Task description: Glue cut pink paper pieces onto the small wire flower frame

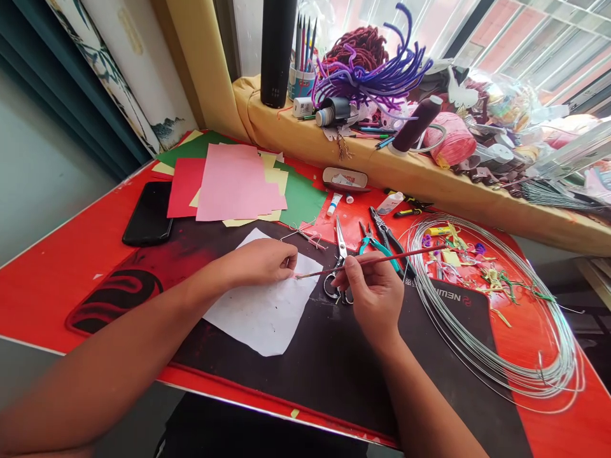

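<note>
My right hand [375, 292] is closed round a thin red paintbrush [405, 256], whose tip points left towards my other hand. My left hand [260, 261] rests on a white sheet of paper [267, 315] with its fingers curled and pinched on something small and pink at the brush tip. I cannot make out what that is. The sheet lies on a black desk mat [334, 362]. Scissors [340, 257] lie just behind my right hand.
Coloured paper sheets [233, 184] and a black phone [150, 213] lie at the back left. Pliers [382, 238], a glue tube [334, 203] and a large coil of wire [501, 305] are on the right. The window ledge [429, 172] holds pipe cleaners, thread spools and a pencil cup.
</note>
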{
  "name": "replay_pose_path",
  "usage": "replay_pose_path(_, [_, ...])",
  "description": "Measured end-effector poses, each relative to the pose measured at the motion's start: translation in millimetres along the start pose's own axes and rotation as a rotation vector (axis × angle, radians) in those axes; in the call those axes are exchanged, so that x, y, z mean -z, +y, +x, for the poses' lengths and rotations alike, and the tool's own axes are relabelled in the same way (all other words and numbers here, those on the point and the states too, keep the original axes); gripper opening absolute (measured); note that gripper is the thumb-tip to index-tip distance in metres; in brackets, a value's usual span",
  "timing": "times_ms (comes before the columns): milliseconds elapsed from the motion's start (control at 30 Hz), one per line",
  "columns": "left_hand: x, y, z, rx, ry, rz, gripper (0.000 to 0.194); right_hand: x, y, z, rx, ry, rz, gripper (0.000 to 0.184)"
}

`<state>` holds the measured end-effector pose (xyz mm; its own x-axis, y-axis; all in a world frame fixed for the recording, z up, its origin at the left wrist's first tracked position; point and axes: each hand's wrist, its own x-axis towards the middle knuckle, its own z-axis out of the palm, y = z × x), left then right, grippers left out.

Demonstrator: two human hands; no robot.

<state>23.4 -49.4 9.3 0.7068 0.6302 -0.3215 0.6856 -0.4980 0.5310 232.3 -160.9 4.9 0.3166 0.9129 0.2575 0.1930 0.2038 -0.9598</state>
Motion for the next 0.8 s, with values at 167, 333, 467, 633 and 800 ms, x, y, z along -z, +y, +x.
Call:
replay_pose_path(167, [-0.9,0,0,-0.001,0.008,0.002,0.009,-2,7,2,-0.003,-0.006,-0.037,0.023])
replay_pose_path(333, [-1.5,-1,0,-0.004,0.006,0.008,0.009,3,12,0,0.039,-0.001,-0.123,0.022])
replay_pose_path(467, [-0.9,0,0,0.008,0.005,0.007,0.01,8,12,-2,0.044,-0.006,-0.127,0.025])
replay_pose_path(633, [-0.1,1,0,0.004,-0.002,0.005,0.009,11,11,-3,0.042,-0.011,-0.156,0.028])
replay_pose_path(800, [-0.1,1,0,0.006,-0.004,0.001,0.009,11,8,-4,0.061,-0.015,-0.133,0.024])
